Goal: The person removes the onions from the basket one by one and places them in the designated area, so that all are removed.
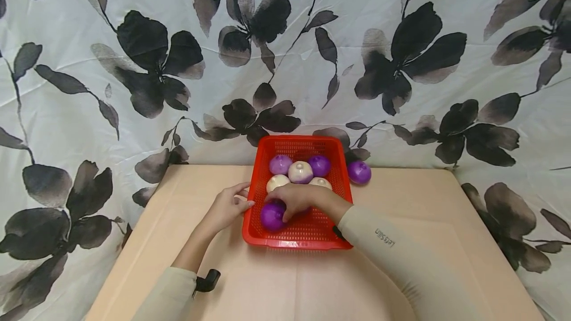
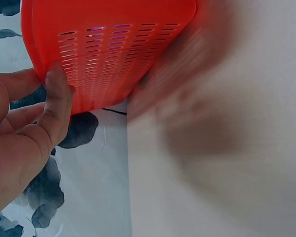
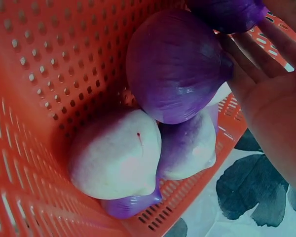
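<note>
My right hand (image 1: 296, 199) reaches into a red plastic basket (image 1: 294, 241), its fingers and thumb around a purple onion (image 1: 271, 216) near the left front. In the right wrist view this onion (image 3: 227, 14) sits partly cut off at the top. Another purple onion (image 3: 175, 69) lies beside it, near the fingers. Farther back are white-and-purple turnip-like vegetables (image 1: 301, 171) and purple onions (image 1: 319, 165). My left hand (image 1: 226, 208) holds the basket's left side at the rim, a digit pressing the slotted outer wall in the left wrist view.
One purple onion (image 1: 359, 172) lies outside the basket, by its back right corner. The basket stands on a light wooden-toned table (image 1: 401, 202) against a white cloth (image 1: 330, 103) printed with dark flowers.
</note>
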`<action>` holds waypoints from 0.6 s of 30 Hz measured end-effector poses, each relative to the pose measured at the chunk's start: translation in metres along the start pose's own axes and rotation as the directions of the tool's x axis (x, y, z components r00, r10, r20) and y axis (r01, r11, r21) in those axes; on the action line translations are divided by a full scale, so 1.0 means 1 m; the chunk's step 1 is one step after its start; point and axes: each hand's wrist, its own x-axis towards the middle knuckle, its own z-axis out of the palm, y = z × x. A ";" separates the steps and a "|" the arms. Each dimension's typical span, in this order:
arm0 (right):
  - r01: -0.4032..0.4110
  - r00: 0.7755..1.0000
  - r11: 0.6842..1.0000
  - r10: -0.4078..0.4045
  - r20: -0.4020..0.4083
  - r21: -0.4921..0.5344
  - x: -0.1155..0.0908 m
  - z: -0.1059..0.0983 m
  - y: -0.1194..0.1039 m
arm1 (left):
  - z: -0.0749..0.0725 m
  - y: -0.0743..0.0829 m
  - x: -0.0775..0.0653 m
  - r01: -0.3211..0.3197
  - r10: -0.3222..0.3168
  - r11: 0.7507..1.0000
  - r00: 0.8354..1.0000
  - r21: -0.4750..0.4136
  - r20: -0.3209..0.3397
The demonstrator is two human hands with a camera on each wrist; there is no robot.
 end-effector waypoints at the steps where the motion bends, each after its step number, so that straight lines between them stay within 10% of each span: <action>1: -0.003 1.000 1.000 0.003 -0.001 -0.003 0.000 0.001 0.000 | 0.000 0.000 0.000 0.003 -0.003 1.000 1.000 0.001 0.001; 18: -0.024 0.999 0.995 0.027 0.025 -0.096 0.010 0.009 -0.002 | 0.000 0.004 -0.002 0.023 -0.023 1.000 1.000 -0.002 0.004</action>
